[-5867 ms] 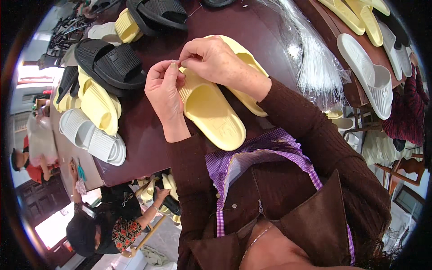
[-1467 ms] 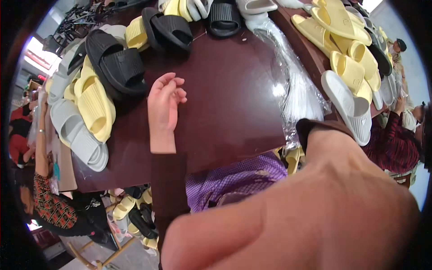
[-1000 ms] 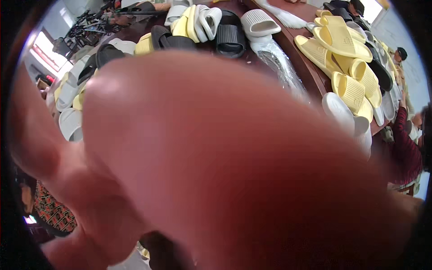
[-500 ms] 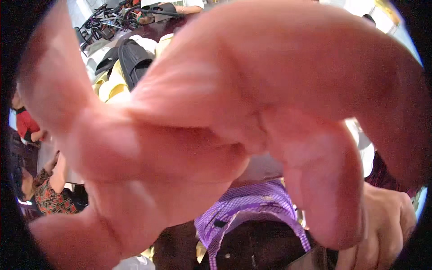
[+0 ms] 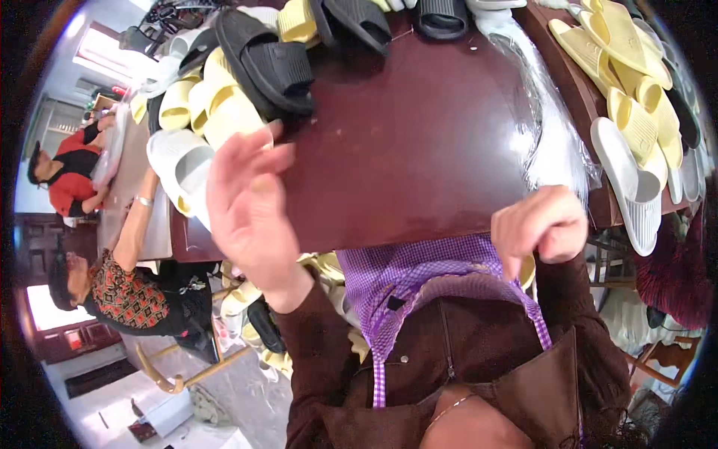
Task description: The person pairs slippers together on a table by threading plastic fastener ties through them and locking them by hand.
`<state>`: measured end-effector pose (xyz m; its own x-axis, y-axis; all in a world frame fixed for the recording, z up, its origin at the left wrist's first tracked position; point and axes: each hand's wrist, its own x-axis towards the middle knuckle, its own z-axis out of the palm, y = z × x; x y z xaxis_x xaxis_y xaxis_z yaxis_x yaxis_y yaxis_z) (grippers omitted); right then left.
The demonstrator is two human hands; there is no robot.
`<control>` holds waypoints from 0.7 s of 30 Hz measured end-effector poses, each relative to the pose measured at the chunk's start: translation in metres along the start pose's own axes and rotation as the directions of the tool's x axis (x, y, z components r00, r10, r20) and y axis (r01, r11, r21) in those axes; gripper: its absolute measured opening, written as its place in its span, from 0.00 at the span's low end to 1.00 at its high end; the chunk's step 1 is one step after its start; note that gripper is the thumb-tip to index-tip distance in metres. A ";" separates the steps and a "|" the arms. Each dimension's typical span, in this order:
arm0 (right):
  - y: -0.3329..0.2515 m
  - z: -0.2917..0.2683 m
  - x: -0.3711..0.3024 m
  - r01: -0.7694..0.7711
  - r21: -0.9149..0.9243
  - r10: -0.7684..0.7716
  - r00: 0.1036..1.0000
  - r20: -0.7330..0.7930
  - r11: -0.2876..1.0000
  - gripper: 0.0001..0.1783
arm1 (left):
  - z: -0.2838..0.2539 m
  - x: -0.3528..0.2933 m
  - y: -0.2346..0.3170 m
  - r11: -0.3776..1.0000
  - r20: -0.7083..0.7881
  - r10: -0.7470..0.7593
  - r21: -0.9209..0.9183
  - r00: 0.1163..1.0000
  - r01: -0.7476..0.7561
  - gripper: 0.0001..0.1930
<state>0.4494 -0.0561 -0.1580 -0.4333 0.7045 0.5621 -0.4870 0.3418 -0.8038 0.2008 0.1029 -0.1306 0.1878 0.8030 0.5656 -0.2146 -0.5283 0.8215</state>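
Observation:
My left hand (image 5: 253, 206) is raised over the left part of the dark red table (image 5: 404, 150), its fingers apart and a little blurred, with nothing in them. Just beyond it lie a white slipper (image 5: 185, 163), partly covered by the hand, and a yellow slipper (image 5: 233, 116). A black slipper (image 5: 273, 67) rests against these at the far left. My right hand (image 5: 542, 224) hovers at the table's near edge with its fingers curled down, in front of my purple checked apron (image 5: 419, 277). I see nothing in it.
Clear plastic bags (image 5: 542, 127) lie along the table's right side. Past them is a pile of yellow and white slippers (image 5: 636, 120). More black slippers (image 5: 443, 19) line the far edge. Two people work on the left; the nearer one wears a patterned top (image 5: 134, 299).
A hand that filled most of the view close up has moved away, uncovering the table and slippers. Both my hands now show at the table's near side.

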 end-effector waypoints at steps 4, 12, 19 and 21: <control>0.008 0.006 -0.019 -0.151 0.054 0.160 0.908 -0.388 0.987 0.13 | -0.123 -0.033 -0.072 0.421 -0.229 0.234 0.900 0.945 0.114 0.25; 0.029 -0.019 -0.014 -0.146 0.211 0.235 0.831 -0.504 0.967 0.12 | -0.148 -0.066 -0.093 0.685 -0.420 -0.292 0.535 0.859 0.494 0.28; 0.033 -0.025 -0.015 -0.198 0.226 0.290 0.802 -0.521 0.954 0.12 | -0.183 -0.070 -0.089 0.876 -0.633 -0.436 -0.133 0.640 0.464 0.25; 0.034 -0.026 -0.023 -0.225 0.167 0.280 0.766 -0.579 0.960 0.12 | -0.167 -0.067 -0.063 0.901 -0.580 -0.419 -0.172 0.698 0.398 0.25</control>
<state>0.4628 -0.0445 -0.2029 -0.0292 0.9953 0.0928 -0.4967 0.0661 -0.8654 0.0413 0.1281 -0.2325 -0.3348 0.9423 0.0081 -0.2837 -0.1090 0.9527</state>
